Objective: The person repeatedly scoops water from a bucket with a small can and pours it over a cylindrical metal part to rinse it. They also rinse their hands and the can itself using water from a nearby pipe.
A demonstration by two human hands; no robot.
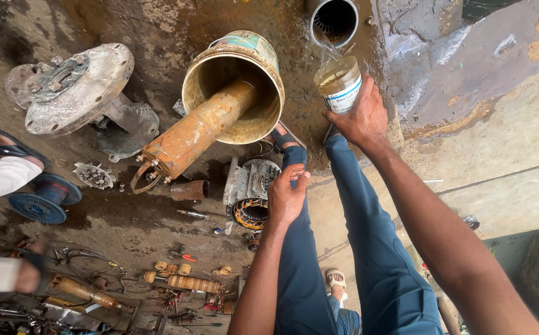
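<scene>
The person's right hand (pixel 359 118) has its grip wrapped round the base of a clear plastic jar (pixel 339 84), round and wide-mouthed, with a white and blue label band and a murky yellowish film inside. The jar is tilted away from the person, its mouth toward a grey pipe opening (pixel 334 20) set in the wet, muddy ground. The left hand (pixel 287 197) holds nothing: its fingers are curled loosely and rest on the left knee of the blue trousers (pixel 368 248), smooth woven cloth.

Just left of the jar lies a dented metal bucket (pixel 235 87) on its side, crusted with tan dirt, its green-painted outer wall showing at the top rim. A long rusty orange cylinder (pixel 198 133) pokes out of the bucket's mouth, its near end carrying bolts and a bent wire loop. Below it lies a small rusty sleeve (pixel 190 190), and beside that a grey motor stator (pixel 251 195) with copper windings visible in its bore, just beside the left hand.

Further left sits a heavy, corroded cast flange housing (pixel 77 90), disc-shaped and pale grey. A blue ribbed spool (pixel 45 198) rests near another person's sandalled foot (pixel 6 146). Scattered wooden-looking rollers, wires and small tools (pixel 182 282) litter the oily floor (pixel 127 223).
</scene>
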